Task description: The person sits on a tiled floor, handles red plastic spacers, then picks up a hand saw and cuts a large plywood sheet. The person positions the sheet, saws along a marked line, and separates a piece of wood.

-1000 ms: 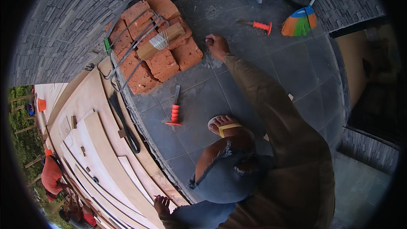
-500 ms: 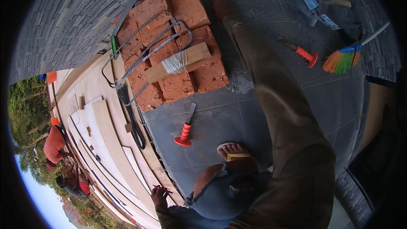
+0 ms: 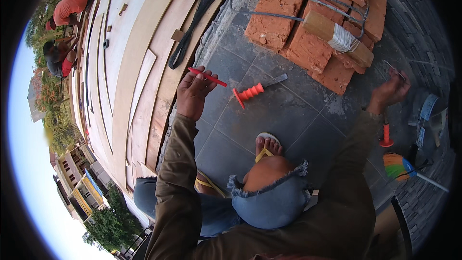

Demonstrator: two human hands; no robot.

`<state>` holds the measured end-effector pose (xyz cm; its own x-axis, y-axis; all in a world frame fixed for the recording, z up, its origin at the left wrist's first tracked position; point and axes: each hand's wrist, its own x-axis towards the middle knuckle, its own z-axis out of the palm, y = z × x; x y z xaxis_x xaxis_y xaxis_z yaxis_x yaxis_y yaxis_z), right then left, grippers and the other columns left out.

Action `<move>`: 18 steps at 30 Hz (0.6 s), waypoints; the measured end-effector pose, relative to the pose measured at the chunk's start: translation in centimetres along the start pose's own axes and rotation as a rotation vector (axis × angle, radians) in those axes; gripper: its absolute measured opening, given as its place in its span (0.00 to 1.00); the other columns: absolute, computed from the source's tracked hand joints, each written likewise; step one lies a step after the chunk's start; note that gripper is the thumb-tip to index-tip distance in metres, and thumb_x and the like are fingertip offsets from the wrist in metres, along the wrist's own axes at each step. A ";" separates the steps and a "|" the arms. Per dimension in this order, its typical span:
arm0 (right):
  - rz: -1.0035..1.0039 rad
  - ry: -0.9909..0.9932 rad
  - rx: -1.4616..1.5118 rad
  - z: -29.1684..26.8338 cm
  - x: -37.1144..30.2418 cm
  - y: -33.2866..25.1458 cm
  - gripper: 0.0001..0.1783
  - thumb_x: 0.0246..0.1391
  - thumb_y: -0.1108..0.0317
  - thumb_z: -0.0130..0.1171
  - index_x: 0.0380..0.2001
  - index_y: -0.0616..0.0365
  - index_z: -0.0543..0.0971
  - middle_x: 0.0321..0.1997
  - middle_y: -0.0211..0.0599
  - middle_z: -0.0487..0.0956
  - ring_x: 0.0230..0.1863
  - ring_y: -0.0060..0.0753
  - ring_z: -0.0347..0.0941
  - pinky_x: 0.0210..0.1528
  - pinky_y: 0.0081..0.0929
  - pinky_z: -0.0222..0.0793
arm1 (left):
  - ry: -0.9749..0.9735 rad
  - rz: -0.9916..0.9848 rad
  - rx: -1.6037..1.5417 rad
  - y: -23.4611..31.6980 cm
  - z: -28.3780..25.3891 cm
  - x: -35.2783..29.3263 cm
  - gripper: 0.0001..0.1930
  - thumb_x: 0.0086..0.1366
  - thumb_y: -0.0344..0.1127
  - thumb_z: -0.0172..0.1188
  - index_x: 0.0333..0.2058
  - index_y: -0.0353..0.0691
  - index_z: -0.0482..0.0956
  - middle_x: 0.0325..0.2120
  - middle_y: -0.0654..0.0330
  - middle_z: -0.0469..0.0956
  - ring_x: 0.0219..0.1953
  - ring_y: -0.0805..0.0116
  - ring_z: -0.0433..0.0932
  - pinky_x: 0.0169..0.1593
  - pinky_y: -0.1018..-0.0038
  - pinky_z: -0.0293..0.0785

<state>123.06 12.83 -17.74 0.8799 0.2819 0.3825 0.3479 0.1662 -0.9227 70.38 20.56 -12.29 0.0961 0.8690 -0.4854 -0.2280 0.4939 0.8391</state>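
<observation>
Left of the brick stack (image 3: pixel 310 49), your left hand (image 3: pixel 192 97) holds a red stick (image 3: pixel 208 77); right of it, your right hand (image 3: pixel 389 91) pinches something thin (image 3: pixel 393 69). Red-handled chisel (image 3: pixel 250 93) lies on its near side.

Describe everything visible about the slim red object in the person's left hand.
The slim red object is straight and pencil-like, with a smooth-looking surface that may be plastic or painted wood. The left hand's grip hides its middle; both ends stick out. It slants down toward the picture's right, its right end pointing roughly at the orange-handled tool without touching it. Only the hand is seen touching it.
</observation>
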 end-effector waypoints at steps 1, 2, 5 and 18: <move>-0.062 0.008 0.099 -0.3 -2.7 -2.7 0.11 0.59 0.77 0.58 0.44 0.66 0.74 0.41 0.46 0.80 0.42 0.32 0.78 0.43 0.27 0.76 | 0.006 -0.011 -0.066 -0.8 1.0 0.2 0.15 0.75 0.34 0.54 0.56 0.35 0.73 0.48 0.52 0.79 0.53 0.53 0.81 0.56 0.60 0.80; -0.061 -0.108 0.201 0.0 -5.8 -5.1 0.10 0.59 0.78 0.59 0.43 0.66 0.74 0.40 0.46 0.80 0.42 0.31 0.79 0.44 0.26 0.76 | 0.022 -0.027 -0.136 -1.6 1.8 0.3 0.15 0.75 0.33 0.54 0.56 0.35 0.73 0.48 0.52 0.79 0.53 0.52 0.81 0.57 0.59 0.79; 0.127 -0.437 0.279 2.4 -15.1 -10.4 0.08 0.59 0.82 0.59 0.41 0.66 0.75 0.41 0.44 0.81 0.43 0.29 0.79 0.47 0.24 0.78 | 0.016 -0.042 -0.337 -3.6 3.9 -0.3 0.15 0.75 0.32 0.54 0.56 0.33 0.71 0.49 0.50 0.78 0.55 0.48 0.79 0.59 0.58 0.78; 0.686 -0.945 0.410 9.4 -31.2 -13.4 0.11 0.67 0.70 0.58 0.48 0.63 0.83 0.50 0.31 0.77 0.48 0.20 0.73 0.51 0.21 0.71 | -0.055 -0.092 -0.530 -5.1 2.0 -5.2 0.13 0.74 0.33 0.54 0.53 0.34 0.73 0.45 0.54 0.79 0.48 0.60 0.81 0.53 0.65 0.81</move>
<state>87.94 10.68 -16.84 0.2025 0.9703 -0.1320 -0.3690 -0.0493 -0.9281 72.97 13.55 -13.54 0.1859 0.8301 -0.5257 -0.6727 0.4975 0.5477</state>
